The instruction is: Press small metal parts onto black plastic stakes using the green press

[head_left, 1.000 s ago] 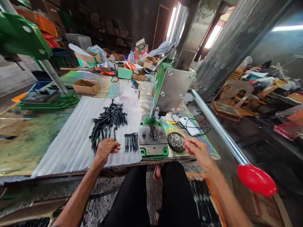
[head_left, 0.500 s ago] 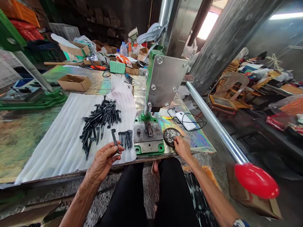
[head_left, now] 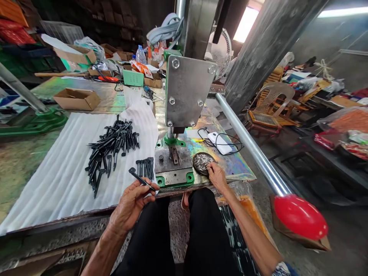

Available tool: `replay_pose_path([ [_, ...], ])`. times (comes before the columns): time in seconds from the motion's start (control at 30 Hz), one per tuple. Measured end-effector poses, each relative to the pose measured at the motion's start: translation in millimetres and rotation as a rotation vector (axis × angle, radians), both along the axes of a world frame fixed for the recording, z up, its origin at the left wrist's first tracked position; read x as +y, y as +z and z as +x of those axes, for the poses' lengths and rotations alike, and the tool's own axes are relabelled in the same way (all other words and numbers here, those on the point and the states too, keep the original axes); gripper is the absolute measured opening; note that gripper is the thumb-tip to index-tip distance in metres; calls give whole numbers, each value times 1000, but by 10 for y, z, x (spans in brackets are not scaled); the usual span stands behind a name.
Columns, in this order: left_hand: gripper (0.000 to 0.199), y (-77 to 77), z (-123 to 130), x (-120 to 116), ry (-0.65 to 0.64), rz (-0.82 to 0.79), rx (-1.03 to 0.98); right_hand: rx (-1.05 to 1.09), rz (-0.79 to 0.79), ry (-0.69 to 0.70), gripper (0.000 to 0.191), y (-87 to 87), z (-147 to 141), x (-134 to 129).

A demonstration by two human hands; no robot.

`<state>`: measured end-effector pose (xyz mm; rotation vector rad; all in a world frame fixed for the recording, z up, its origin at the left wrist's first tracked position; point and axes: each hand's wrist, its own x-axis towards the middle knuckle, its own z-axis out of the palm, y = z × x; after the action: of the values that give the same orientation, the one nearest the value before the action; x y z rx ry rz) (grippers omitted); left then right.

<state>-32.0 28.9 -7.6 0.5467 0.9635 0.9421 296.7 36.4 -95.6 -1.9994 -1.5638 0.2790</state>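
My left hand [head_left: 132,199] holds a black stake-like piece [head_left: 140,178] between thumb and fingers, tilted with its flat head to the upper left. Just behind it several similar pieces [head_left: 145,167] lie in a row on the white foam sheet [head_left: 66,168], near a larger black heap [head_left: 113,143]. My right hand [head_left: 216,174] has its fingertips pinched at the edge of a round dark dish [head_left: 203,162] full of tiny metal parts; what they grip is too small to tell. Between the hands is the press base [head_left: 175,177] with a small metal fixture [head_left: 173,154].
The press's steel plate [head_left: 188,90] rises over the base, and its long lever [head_left: 253,143] slants right to a red knob [head_left: 301,216]. A white device [head_left: 220,143] with a black cable lies behind the dish. An open cardboard box [head_left: 76,99] is at the back left.
The view has shifted, moving the bench leftward in the picture. The black piece in my left hand has tipped from nearly upright to a flatter slant. My right hand remains at the dish.
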Motion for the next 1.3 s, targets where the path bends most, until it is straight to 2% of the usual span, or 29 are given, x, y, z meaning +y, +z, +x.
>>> replay_pose_path([
  [0.13, 24, 14, 113, -36, -2, -39, -45, 157, 43, -20, 24, 50, -6, -21],
  [0.27, 18, 53, 265, -80, -1, -41, -121, 356, 66, -36, 21, 215, -146, -124],
  [0.4, 13, 108, 416, -147, -32, -37, -225, 614, 8, 68, 15, 541, -534, -372],
  [0.53, 11, 167, 526, -240, -69, -67, -328, 829, -73, 233, 19, 914, -986, -647],
  [0.67, 9, 213, 586, -331, -104, -89, -430, 1007, -104, 355, 19, 1153, -1215, -813],
  [0.87, 8, 237, 603, -392, -108, -110, -524, 1046, -93, 387, 19, 1254, -1246, -883],
  [1.17, 6, 247, 602, -425, -169, -61, -525, 977, -117, 379, 20, 1304, -1249, -922],
  [1.3, 7, 231, 598, -440, -166, -53, -515, 1015, -119, 386, 20, 1307, -1246, -940],
])
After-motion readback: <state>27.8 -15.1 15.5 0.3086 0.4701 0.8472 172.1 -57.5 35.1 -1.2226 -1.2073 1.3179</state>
